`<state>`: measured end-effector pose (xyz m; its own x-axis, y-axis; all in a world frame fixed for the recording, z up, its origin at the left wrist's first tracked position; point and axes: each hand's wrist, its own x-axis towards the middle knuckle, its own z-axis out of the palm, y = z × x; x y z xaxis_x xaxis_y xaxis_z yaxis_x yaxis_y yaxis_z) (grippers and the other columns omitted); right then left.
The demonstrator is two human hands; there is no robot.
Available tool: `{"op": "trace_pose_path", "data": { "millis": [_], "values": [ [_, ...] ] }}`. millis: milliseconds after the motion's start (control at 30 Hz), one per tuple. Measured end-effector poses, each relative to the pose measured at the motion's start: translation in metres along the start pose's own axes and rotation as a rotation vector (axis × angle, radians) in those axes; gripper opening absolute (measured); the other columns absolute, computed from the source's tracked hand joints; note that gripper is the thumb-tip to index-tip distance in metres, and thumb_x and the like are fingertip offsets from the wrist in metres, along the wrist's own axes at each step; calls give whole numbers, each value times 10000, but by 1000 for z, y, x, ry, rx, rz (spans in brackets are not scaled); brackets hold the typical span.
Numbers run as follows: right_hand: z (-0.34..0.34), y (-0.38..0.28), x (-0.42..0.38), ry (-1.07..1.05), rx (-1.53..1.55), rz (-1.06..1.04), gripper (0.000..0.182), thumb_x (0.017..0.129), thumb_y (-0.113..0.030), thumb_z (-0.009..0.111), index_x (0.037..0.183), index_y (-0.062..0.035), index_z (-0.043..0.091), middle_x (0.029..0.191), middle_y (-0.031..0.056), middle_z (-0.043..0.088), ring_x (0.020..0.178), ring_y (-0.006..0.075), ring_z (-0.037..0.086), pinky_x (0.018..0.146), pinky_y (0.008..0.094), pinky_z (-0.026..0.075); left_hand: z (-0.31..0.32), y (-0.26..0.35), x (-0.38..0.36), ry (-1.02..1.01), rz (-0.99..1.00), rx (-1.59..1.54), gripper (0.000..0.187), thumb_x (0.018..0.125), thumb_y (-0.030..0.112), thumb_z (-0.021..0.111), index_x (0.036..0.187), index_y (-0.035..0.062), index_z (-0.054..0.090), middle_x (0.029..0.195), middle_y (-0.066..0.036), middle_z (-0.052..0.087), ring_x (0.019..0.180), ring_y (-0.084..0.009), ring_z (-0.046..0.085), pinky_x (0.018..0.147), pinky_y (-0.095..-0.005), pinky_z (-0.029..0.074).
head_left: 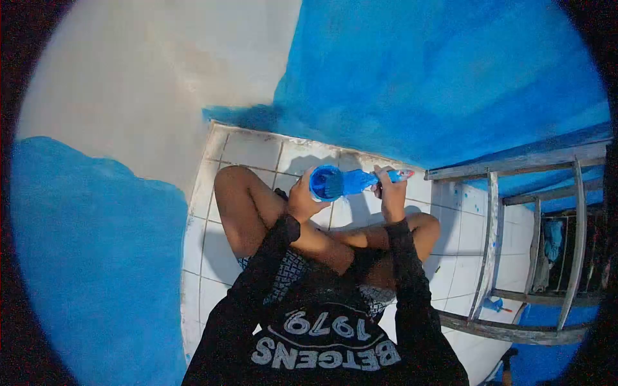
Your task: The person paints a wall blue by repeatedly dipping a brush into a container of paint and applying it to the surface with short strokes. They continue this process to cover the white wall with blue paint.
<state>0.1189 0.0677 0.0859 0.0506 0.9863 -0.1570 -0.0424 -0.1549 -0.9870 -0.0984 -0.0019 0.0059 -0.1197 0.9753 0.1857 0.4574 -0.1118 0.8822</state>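
Cup [327, 186], one, round, blue inside, held up in front of the seated person's crossed legs, above the floor; its mouth faces the camera. Left hand [300, 198]: wrapped around the cup's outer side, fingers closed on it. Paintbrush [357, 182], one, coated in blue, lying crosswise, its bristle end at the cup's right rim and overlapping the mouth; contact with the inside cannot be told. Right hand [391, 194]: gripping the brush by the handle, whose reddish tip projects beyond the fingers. Floor [254, 143], white tile with dark joints, beneath the person. Far wall [418, 71], largely blue, with a pale area to its left. Left wall [96, 257], blue below a wavy edge, pale above. Wooden ladder [489, 244], worn, to the right. Black shirt [325, 341], long-sleeved, lettered "BETGENS 1979". Shorts [286, 276], patterned dark and light.
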Motion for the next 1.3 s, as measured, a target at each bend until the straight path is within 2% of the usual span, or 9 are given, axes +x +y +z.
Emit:
{"op": "trace_pose_path", "data": {
  "millis": [133,267,467,600,667,733,967,1033,1300],
  "values": [
    [1,13,-9,50,104,28,160,891,-138,673,797,-36,594,648,50,602,444,92,515,378,208,346,-2,1,1,55,36,-16,912,593,231,889,1345,30,414,1174,-223,600,1093,-395,593,914,-442,494],
    [14,7,-28,101,27,-159,195,901,-138,665,764,-18,596,667,79,622,432,92,513,377,223,363,-2,0,0,44,40,2,913,599,232,888,1347,28,405,1191,-232,585,1103,-397,584,909,-450,491],
    [25,2,-37,185,-149,-184,205,877,-125,705,725,-14,624,577,21,581,487,68,544,412,218,396,-1,-3,1,7,30,0,929,589,229,889,1354,27,401,1216,-220,579,1124,-392,575,924,-442,487],
    [28,-19,-49,8,-433,-476,160,840,-123,752,752,-12,676,598,-15,589,499,54,517,480,227,401,0,-1,-2,41,28,-17,933,576,230,893,1352,47,409,1213,-215,587,1118,-385,585,919,-437,493],
    [34,-21,-44,-56,-698,-784,116,806,-106,775,791,-16,704,627,12,626,516,55,520,492,244,410,2,-6,1,54,36,-26,922,577,230,892,1347,56,416,1201,-209,597,1108,-381,593,915,-437,496],
    [42,-14,-43,-23,-534,-722,125,784,-98,786,821,-5,712,673,58,667,537,80,549,504,252,428,0,-6,0,60,38,-29,910,579,230,891,1342,64,424,1188,-203,606,1097,-377,602,910,-436,500],
    [43,4,-37,-106,-671,-951,107,787,-55,765,871,-6,719,789,114,707,667,188,677,621,276,518,-7,7,3,93,-47,-127,833,597,217,883,1301,84,460,1137,-185,628,1069,-368,621,889,-430,509],
    [48,6,-40,-59,-524,-728,114,788,-61,767,873,-6,715,803,127,708,698,221,692,654,285,531,-14,14,5,87,-59,-100,787,608,204,878,1272,79,474,1125,-182,631,1064,-361,624,892,-422,508],
    [51,9,-45,-11,-701,-893,160,812,-150,767,879,-12,720,837,129,720,722,232,707,671,312,548,-14,15,9,61,-74,-127,828,585,218,886,1276,94,447,1148,-193,625,1087,-373,614,913,-441,505]
  ]
}}
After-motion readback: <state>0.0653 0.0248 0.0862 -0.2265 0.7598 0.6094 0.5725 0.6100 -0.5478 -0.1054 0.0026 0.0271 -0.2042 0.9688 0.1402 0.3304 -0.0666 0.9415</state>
